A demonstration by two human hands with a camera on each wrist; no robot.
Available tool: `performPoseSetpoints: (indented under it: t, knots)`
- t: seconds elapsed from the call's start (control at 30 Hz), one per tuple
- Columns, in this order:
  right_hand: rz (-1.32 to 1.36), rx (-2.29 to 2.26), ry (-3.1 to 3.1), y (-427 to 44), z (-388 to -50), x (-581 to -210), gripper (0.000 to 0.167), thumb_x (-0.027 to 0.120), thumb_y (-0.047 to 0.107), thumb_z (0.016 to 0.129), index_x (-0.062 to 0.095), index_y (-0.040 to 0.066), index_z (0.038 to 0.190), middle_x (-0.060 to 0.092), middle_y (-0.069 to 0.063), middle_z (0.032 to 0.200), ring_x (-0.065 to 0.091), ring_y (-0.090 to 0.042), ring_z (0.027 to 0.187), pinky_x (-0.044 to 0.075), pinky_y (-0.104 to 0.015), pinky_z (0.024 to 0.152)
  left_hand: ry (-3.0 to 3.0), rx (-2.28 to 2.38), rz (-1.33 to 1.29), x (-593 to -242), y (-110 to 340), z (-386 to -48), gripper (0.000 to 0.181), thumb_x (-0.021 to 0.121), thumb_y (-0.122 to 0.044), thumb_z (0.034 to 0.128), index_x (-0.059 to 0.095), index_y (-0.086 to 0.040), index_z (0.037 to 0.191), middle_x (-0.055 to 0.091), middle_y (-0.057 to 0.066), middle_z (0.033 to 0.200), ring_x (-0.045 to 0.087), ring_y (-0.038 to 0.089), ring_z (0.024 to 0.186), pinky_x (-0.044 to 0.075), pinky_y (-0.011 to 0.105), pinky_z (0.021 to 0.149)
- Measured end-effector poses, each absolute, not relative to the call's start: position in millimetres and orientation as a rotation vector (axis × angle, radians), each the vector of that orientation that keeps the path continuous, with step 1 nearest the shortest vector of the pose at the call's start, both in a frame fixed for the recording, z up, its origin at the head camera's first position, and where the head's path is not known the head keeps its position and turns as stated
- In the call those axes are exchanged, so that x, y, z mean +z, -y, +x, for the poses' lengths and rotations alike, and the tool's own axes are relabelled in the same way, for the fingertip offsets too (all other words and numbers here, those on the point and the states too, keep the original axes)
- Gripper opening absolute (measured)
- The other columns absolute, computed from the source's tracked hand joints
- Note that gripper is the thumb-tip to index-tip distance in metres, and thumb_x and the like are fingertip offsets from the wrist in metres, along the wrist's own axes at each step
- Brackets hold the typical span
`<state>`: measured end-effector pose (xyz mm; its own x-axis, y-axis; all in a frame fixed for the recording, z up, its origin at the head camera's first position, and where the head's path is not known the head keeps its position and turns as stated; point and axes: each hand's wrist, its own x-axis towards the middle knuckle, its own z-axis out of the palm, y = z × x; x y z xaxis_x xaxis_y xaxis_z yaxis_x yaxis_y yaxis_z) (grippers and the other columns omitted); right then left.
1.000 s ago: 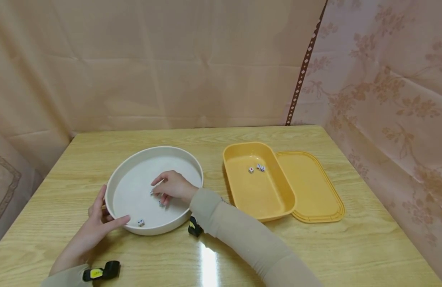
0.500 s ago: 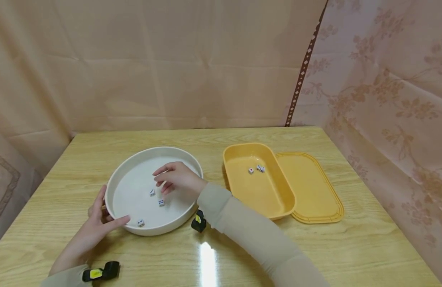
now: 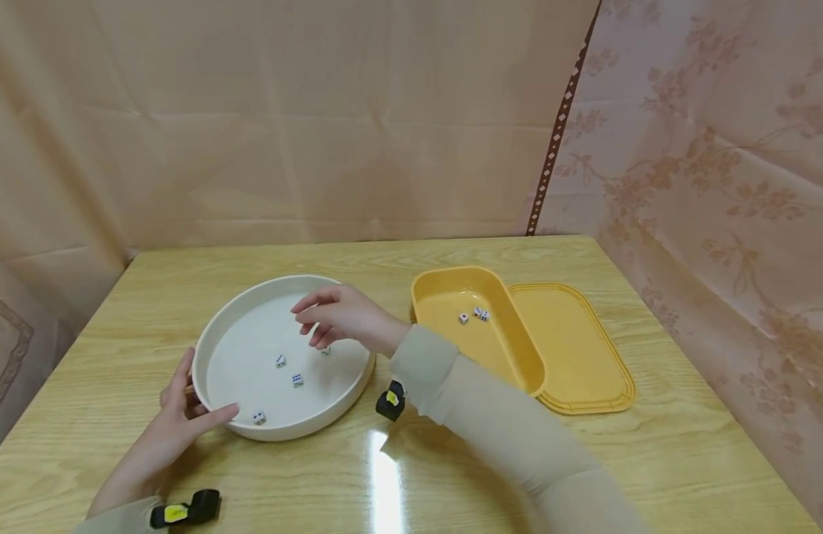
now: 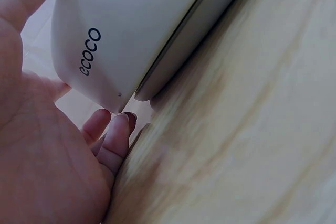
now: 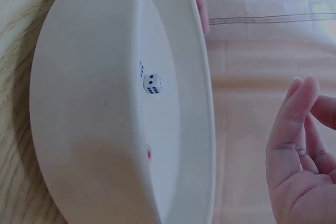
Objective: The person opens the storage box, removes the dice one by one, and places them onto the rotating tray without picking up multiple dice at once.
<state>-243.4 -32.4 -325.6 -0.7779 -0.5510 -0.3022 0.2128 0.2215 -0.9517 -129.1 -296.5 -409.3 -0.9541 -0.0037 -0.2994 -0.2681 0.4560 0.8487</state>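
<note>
A round white tray (image 3: 247,334) with a raised rim holds several white dice; one die (image 3: 297,380) lies near its middle and another die (image 3: 259,418) by the near rim. My left hand (image 3: 177,423) grips the tray's left side, thumb along the rim and fingers spread round the outer wall. Over the tray's right part hovers my right hand (image 3: 347,319), fingers loosely bent with nothing visible between them. Below those fingers a die (image 3: 326,350) is partly hidden. In the right wrist view a die (image 5: 152,84) shows inside the tray, the right hand (image 5: 302,166) apart from it.
Right of the tray stands a yellow rectangular container (image 3: 528,363) with three dice inside, its near part hidden by my right sleeve. A yellow lid (image 3: 578,348) lies beside it on the wooden table (image 3: 678,445). Curtains hang behind and at the sides.
My right hand has lifted off the dice near the tray's middle and moved right and away from me. Dice it covered now show. The left hand stays on the tray.
</note>
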Motion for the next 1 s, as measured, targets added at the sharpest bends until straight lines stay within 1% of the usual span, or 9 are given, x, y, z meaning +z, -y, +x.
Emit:
performPoseSetpoints:
  t: [0.03,0.2,0.27,0.4,0.53,0.73,0.87,0.97,1.0]
  knots:
    - [-0.31,-1.624,-1.889,30,-243,-324,0.02,0.063,0.014,0.097,0.068,0.004,0.115,0.067,-0.008,0.086,0.062,-0.015,0.064,0.055,-0.022,0.06,-2.457,1.492,-0.233,-409,297,-129,0.117,0.07,-0.03,0.0928,-0.031,-0.025,0.151,-0.005,0.038,0.149,0.045,0.038,0.121,0.042,0.008,0.075]
    - [-0.328,-1.632,-1.876,17,-242,-314,0.024,0.061,0.013,0.099,0.066,0.002,0.12,0.066,-0.008,0.088,0.062,-0.016,0.066,0.055,-0.022,0.063,-2.459,1.491,-0.223,-410,298,-128,0.119,0.071,-0.031,0.0918,-0.032,-0.025,0.151,-0.006,0.039,0.149,0.046,0.037,0.121,0.042,0.008,0.075]
    - [-0.347,-1.624,-1.884,12,-243,-309,0.025,0.059,0.013,0.099,0.065,0.002,0.122,0.065,-0.008,0.09,0.062,-0.016,0.067,0.056,-0.022,0.064,-2.456,1.497,-0.219,-410,298,-128,0.119,0.071,-0.03,0.0921,-0.032,-0.025,0.151,-0.006,0.039,0.15,0.043,0.04,0.123,0.042,0.008,0.075]
    - [-0.366,-1.622,-1.911,1,-246,-301,0.026,0.059,0.014,0.1,0.064,0.003,0.122,0.065,-0.008,0.091,0.062,-0.016,0.069,0.056,-0.023,0.066,-2.469,1.478,-0.219,-410,298,-129,0.118,0.071,-0.03,0.0925,-0.032,-0.025,0.151,-0.004,0.039,0.149,0.046,0.035,0.119,0.043,0.008,0.076]
    - [-0.35,-1.633,-1.931,-11,-249,-294,0.026,0.059,0.013,0.1,0.064,0.002,0.123,0.065,-0.008,0.09,0.062,-0.016,0.068,0.056,-0.022,0.065,-2.463,1.488,-0.224,-410,298,-129,0.118,0.071,-0.03,0.0925,-0.032,-0.025,0.151,-0.005,0.039,0.149,0.046,0.035,0.12,0.043,0.009,0.076]
    - [-0.283,-1.699,-1.936,-32,-257,-289,0.025,0.061,0.01,0.098,0.065,0.001,0.121,0.065,-0.008,0.086,0.061,-0.016,0.065,0.055,-0.023,0.063,-2.468,1.476,-0.223,-410,298,-129,0.118,0.07,-0.03,0.0926,-0.032,-0.025,0.151,-0.005,0.038,0.149,0.048,0.027,0.115,0.043,0.008,0.076]
    - [-0.273,-1.718,-1.961,-48,-262,-287,0.027,0.062,0.011,0.097,0.064,0.0,0.121,0.064,-0.006,0.084,0.06,-0.015,0.065,0.056,-0.023,0.064,-2.453,1.476,-0.221,-410,299,-129,0.118,0.07,-0.03,0.093,-0.033,-0.026,0.15,-0.008,0.038,0.15,0.051,0.016,0.108,0.043,0.009,0.076]
    - [-0.274,-1.734,-1.966,-60,-265,-285,0.028,0.061,0.012,0.097,0.063,0.0,0.123,0.064,-0.006,0.085,0.06,-0.014,0.065,0.056,-0.023,0.065,-2.443,1.47,-0.226,-409,299,-128,0.118,0.07,-0.031,0.093,-0.034,-0.027,0.15,-0.01,0.038,0.15,0.05,0.01,0.104,0.043,0.009,0.076]
    - [-0.27,-1.744,-1.96,-64,-266,-285,0.028,0.061,0.011,0.097,0.063,0.0,0.123,0.064,-0.005,0.085,0.06,-0.014,0.065,0.055,-0.023,0.065,-2.445,1.467,-0.225,-410,299,-128,0.119,0.07,-0.031,0.093,-0.034,-0.027,0.15,-0.01,0.038,0.15,0.05,0.011,0.104,0.043,0.009,0.076]
